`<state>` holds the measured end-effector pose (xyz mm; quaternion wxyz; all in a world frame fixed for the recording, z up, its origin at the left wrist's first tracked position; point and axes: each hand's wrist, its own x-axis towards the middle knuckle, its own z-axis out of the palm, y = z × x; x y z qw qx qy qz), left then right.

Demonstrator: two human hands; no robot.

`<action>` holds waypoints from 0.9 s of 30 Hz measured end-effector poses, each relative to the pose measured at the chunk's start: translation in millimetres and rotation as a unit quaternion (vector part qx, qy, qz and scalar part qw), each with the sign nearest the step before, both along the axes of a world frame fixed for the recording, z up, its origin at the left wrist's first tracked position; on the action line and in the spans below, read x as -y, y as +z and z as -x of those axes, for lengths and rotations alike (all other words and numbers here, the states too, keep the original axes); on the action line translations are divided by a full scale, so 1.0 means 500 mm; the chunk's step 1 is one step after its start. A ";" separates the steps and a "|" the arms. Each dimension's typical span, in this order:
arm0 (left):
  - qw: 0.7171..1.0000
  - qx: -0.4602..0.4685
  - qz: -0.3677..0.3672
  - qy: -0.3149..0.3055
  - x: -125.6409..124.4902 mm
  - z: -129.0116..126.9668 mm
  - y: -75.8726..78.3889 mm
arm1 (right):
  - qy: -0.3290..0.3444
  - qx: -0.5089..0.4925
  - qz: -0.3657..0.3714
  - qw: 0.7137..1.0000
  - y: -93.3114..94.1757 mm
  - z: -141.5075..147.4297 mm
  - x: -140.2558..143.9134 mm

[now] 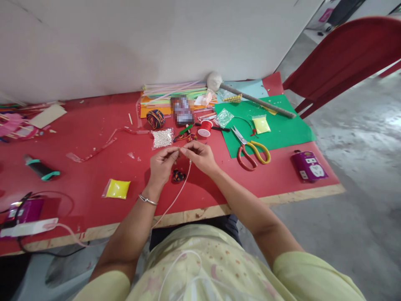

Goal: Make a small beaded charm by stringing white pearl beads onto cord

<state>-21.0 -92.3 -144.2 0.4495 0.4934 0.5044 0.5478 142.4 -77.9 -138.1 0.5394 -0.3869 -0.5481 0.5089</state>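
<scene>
My left hand and my right hand meet fingertip to fingertip over the red table. Between them they pinch a thin pale cord that hangs down toward my lap. A small pale bead seems to sit on the cord just below my right fingers. A silver bangle circles my left wrist. Under the hands lies a small dark multicoloured thread bundle. A clear bag of white pearls lies just beyond my left hand.
Red-and-yellow scissors lie on a green sheet. Nearby are a red thread spool, a yarn ball, yellow packets, a purple power strip, stacked straws and paper, and a red chair at right.
</scene>
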 end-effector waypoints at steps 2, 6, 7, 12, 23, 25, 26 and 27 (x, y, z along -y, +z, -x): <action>1.000 -0.001 -0.001 0.000 0.000 0.000 0.000 | 0.002 0.003 0.000 1.000 0.001 0.000 0.000; 1.000 0.001 -0.005 -0.003 0.001 0.001 -0.002 | 0.002 -0.002 0.000 1.000 0.000 0.001 0.000; 1.000 0.001 -0.006 -0.003 0.001 0.001 -0.002 | 0.002 -0.004 0.000 1.000 0.000 0.001 0.000; 1.000 -0.003 -0.003 -0.002 0.002 0.000 0.000 | 0.004 -0.005 0.000 1.000 -0.001 0.000 -0.001; 1.000 -0.009 -0.009 -0.016 0.005 -0.003 0.007 | 0.002 -0.004 -0.012 1.000 -0.003 0.000 -0.001; 1.000 -0.007 -0.005 -0.017 0.005 -0.004 0.006 | 0.000 -0.001 -0.020 1.000 -0.003 0.000 -0.001; 1.000 -0.006 -0.004 -0.017 0.004 -0.004 0.006 | -0.002 0.002 -0.024 1.000 -0.004 0.001 -0.001; 1.000 -0.004 -0.003 -0.016 0.004 -0.004 0.006 | -0.004 0.006 -0.028 1.000 -0.004 0.001 -0.001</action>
